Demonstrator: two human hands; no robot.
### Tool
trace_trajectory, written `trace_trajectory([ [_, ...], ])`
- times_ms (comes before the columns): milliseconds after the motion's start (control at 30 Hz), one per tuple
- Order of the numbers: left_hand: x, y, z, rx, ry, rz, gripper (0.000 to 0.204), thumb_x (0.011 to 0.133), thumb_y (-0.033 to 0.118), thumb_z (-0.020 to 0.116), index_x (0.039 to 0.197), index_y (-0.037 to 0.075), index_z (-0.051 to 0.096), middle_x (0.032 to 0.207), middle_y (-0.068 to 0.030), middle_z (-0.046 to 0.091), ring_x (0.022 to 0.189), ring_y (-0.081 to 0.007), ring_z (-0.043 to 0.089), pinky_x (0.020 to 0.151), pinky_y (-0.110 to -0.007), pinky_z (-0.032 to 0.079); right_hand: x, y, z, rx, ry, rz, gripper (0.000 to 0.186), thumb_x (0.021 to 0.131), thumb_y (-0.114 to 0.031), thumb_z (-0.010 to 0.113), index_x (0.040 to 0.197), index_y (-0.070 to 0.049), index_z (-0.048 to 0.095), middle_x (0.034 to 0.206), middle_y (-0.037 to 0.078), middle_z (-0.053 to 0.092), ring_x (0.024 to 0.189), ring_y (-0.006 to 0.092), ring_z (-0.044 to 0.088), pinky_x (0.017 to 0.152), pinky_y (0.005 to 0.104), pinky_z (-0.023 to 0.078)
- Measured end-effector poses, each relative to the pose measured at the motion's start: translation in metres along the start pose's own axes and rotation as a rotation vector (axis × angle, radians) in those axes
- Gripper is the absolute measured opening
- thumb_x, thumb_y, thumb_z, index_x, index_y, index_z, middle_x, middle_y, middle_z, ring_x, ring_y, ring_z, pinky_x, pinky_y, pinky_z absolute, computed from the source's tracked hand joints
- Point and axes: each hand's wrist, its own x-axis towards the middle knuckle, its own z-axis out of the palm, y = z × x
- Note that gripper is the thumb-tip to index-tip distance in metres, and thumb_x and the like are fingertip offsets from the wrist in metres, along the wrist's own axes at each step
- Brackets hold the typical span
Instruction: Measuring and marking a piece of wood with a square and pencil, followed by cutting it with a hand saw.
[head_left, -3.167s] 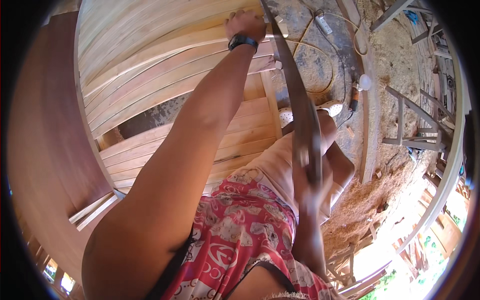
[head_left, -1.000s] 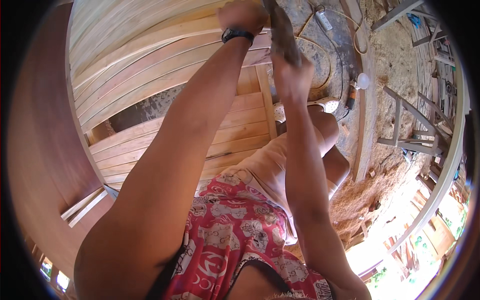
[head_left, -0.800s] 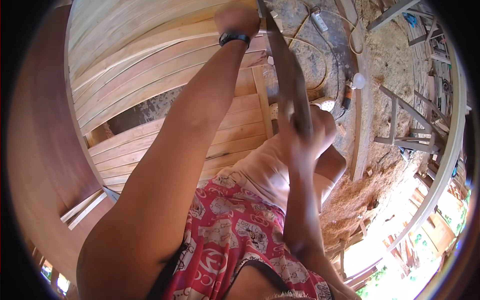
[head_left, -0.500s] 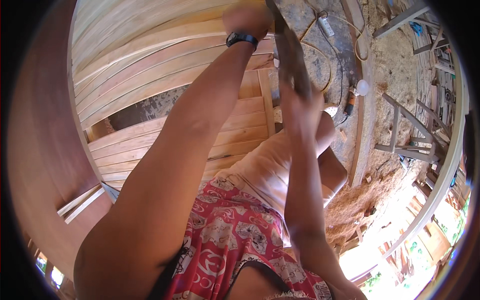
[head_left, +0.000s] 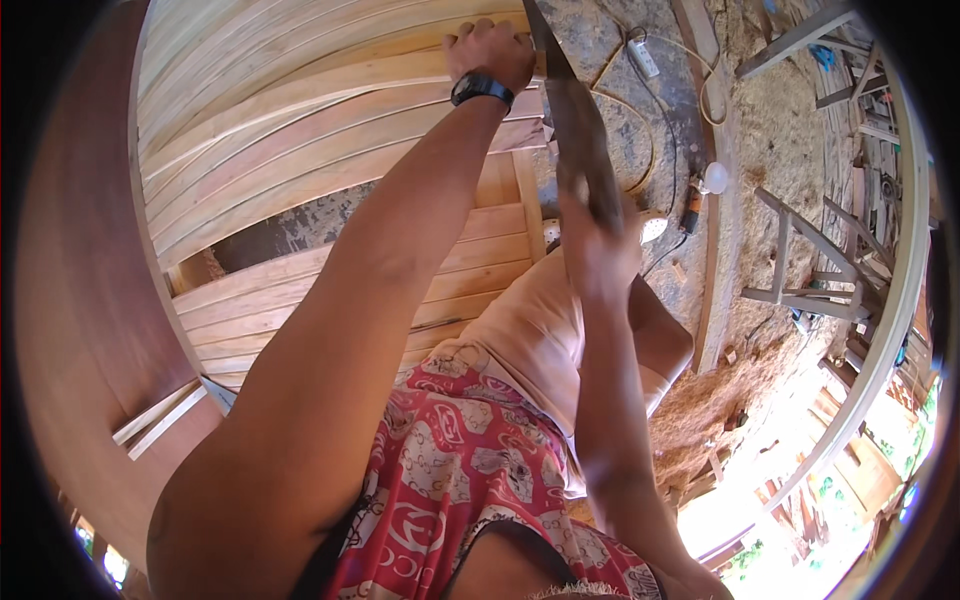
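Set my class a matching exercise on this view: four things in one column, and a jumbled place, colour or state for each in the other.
1. Left hand
2. Right hand
3. Watch
4. Power strip

A. White, on the floor
B. Resting on wooden boards
C. Black, round a wrist
D. Gripping the saw

Pairs: 1-B, 2-D, 3-C, 4-A

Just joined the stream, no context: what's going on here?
A person has a handsaw in the right hand, its blade pointing away from the body, beside the ends of some pale wooden boards. The left hand is on the boards, close to the blade. I can't tell whether the teeth are in the wood. On the floor to the right are an orange-and-black power tool and a white power strip.
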Motion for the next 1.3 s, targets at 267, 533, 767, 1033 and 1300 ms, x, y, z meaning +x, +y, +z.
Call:
trace_trajectory([
  [267,0.003,0.001,-0.001,-0.017,-0.045,0.0,0.031,0.091,0.038,0.058,0.096,0.013,0.076,0.107,-0.0113,0.073,0.107,-0.0343,0.065,0.098,-0.051,0.046,0.078,0.007,0.015,0.487,0.095,-0.256,0.023,0.081,-0.017,0.071,0.091,0.004,0.071,0.063,0.007,0.062,0.054,0.0175,0.057,0.053,0.0379,0.045],
  [533,-0.007,-0.133,-0.071,-0.028,-0.155,0.265,0.069,0.079,0.05,0.08,0.135,0.014,0.062,0.137,-0.0165,0.059,0.132,-0.0388,0.05,0.114,-0.053,0.035,0.07,0.049,-0.08,1.427,-0.432,-0.029,0.05,0.089,-0.022,0.067,0.127,0.009,0.058,0.063,-0.001,0.041,0.058,0.014,0.043,0.071,0.037,0.044],
  [767,-0.017,-0.228,-0.154,0.197,-0.325,0.377,0.054,0.083,0.032,0.082,0.129,0.013,0.061,0.121,-0.0145,0.062,0.116,-0.0381,0.056,0.102,-0.05,0.042,0.133,0.05,-0.009,1.687,-0.717,0.017,0.045,0.09,-0.022,0.067,0.12,0.011,0.059,0.066,-0.003,0.045,0.061,0.0134,0.045,0.074,0.0371,0.047],
  [1033,-0.101,-0.24,-0.194,0.006,-0.356,0.475,0.057,0.092,0.023,0.071,0.146,0.013,0.054,0.103,-0.0121,0.063,0.107,-0.0332,0.059,0.102,-0.047,0.042,0.188,0.014,0.053,1.337,-0.561,0.234,0.031,0.091,-0.019,0.069,0.118,-0.006,0.066,0.105,0.014,0.073,0.1,0.0321,0.069,0.098,0.0472,0.055],
  [1300,-0.181,-0.253,-0.183,0.069,-0.456,0.274,0.056,0.094,0.043,0.07,0.145,0.027,0.055,0.116,-0.0127,0.065,0.112,-0.034,0.061,0.099,-0.048,0.045,0.18,-0.005,0.051,0.921,-0.695,0.429,0.061,0.098,-0.035,0.071,0.141,0.003,0.051,0.141,0.016,0.054,0.127,0.0323,0.054,0.113,0.0466,0.044],
])
